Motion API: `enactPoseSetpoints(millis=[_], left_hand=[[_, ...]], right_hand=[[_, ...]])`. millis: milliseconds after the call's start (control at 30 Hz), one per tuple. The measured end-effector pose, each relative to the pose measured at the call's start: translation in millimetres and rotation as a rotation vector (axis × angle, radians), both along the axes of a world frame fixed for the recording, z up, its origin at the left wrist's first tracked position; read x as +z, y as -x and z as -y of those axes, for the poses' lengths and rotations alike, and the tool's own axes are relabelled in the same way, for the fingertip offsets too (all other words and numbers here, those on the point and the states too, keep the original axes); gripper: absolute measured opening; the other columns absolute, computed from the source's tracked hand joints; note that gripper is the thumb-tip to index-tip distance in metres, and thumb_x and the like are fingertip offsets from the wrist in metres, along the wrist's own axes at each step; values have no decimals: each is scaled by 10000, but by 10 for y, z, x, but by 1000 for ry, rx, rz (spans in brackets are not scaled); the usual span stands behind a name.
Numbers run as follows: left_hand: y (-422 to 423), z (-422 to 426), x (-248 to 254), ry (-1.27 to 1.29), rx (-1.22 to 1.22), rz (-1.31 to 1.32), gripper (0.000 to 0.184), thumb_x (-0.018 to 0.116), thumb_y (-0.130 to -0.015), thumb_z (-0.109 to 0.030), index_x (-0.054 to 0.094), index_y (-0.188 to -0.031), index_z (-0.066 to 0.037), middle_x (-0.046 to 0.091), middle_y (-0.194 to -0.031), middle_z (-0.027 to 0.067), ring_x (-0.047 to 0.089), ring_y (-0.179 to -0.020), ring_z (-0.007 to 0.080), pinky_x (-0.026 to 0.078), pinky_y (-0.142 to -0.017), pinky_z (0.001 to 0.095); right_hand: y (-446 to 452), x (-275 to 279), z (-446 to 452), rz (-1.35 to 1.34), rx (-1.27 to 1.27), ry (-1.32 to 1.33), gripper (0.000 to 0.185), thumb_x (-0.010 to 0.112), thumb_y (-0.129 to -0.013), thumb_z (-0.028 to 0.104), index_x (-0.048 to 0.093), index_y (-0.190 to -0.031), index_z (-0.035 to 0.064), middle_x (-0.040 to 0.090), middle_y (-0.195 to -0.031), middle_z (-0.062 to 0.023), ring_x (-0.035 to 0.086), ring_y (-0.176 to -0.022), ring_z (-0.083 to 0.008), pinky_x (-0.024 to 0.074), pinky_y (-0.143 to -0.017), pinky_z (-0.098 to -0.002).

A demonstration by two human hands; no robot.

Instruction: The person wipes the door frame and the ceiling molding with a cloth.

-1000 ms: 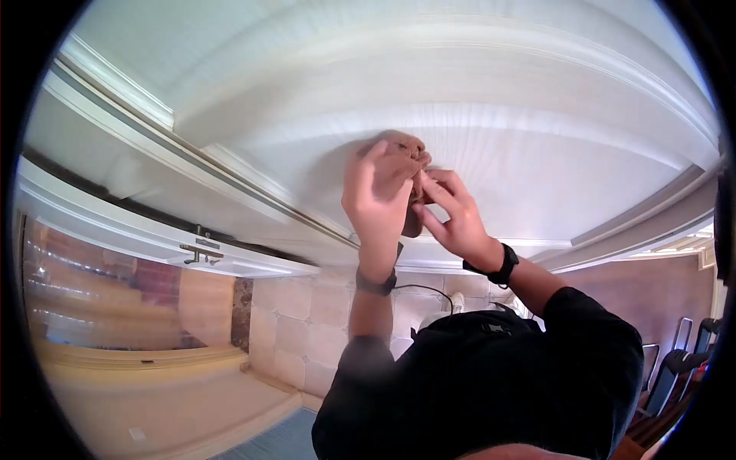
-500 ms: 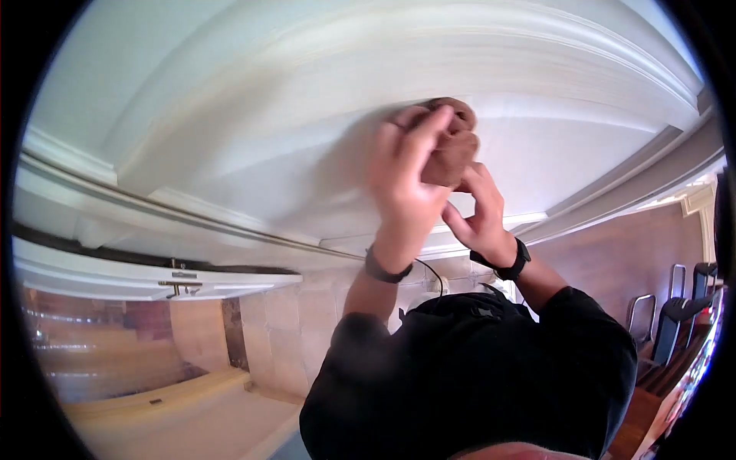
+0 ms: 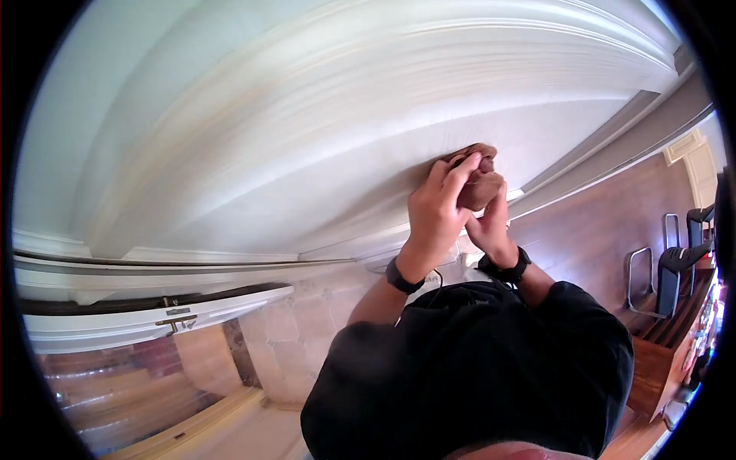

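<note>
A folded brown cloth (image 3: 480, 193) is bunched between my two hands, up against the white panelled door (image 3: 368, 161). My left hand (image 3: 438, 211) is closed over its left side, with the fingers bent across its top. From the right, my right hand (image 3: 492, 224) grips the lower edge, its fingers partly hidden behind the cloth. Each wrist carries a dark band, a left wristband (image 3: 400, 276) and a right one (image 3: 515, 267).
Another white door with a brass handle (image 3: 170, 322) stands at the lower left, beside a tiled floor (image 3: 295, 330). To the right are a brown floor (image 3: 590, 199), chairs with metal frames (image 3: 642, 284) and a wooden cabinet (image 3: 655, 372).
Both hands and the cloth have shifted right and lower in view. My right hand has come up onto the cloth. The camera's view has turned a little.
</note>
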State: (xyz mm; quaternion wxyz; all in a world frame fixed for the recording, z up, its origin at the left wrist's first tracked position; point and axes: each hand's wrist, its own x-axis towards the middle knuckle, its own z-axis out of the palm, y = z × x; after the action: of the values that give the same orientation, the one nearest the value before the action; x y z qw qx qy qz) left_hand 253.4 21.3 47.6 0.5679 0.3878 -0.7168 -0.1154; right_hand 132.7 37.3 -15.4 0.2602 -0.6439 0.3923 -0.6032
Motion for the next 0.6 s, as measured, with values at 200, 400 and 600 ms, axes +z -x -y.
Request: enactPoseSetpoints(millis=[200, 400, 600], left_hand=[[125, -57, -707, -99, 101, -235, 498, 808, -732, -122, 551, -1143, -12, 659, -1012, 158, 680, -855, 304, 549, -712, 369], [433, -97, -434, -87, 237, -211, 579, 822, -741, -128, 443, -1147, 33, 653, -976, 158, 666, -887, 260, 517, -794, 352], [1046, 169, 270, 38, 156, -269, 528, 794, -761, -104, 427, -1130, -14, 629, -926, 108, 606, -822, 155, 486, -696, 274]], right_hand=[[372, 109, 138, -219, -88, 167, 477, 742, -683, -64, 582, -1123, 30, 594, -1017, -150, 617, -855, -256, 520, -699, -322], [731, 546, 362, -285, -93, 354, 446, 749, -678, -38, 678, -1091, 117, 597, -973, -96, 630, -775, -242, 540, -634, -315], [1232, 1092, 546, -237, -271, 486, 506, 787, -622, -24, 696, -1095, 132, 592, -933, -80, 608, -754, -216, 513, -603, -296]])
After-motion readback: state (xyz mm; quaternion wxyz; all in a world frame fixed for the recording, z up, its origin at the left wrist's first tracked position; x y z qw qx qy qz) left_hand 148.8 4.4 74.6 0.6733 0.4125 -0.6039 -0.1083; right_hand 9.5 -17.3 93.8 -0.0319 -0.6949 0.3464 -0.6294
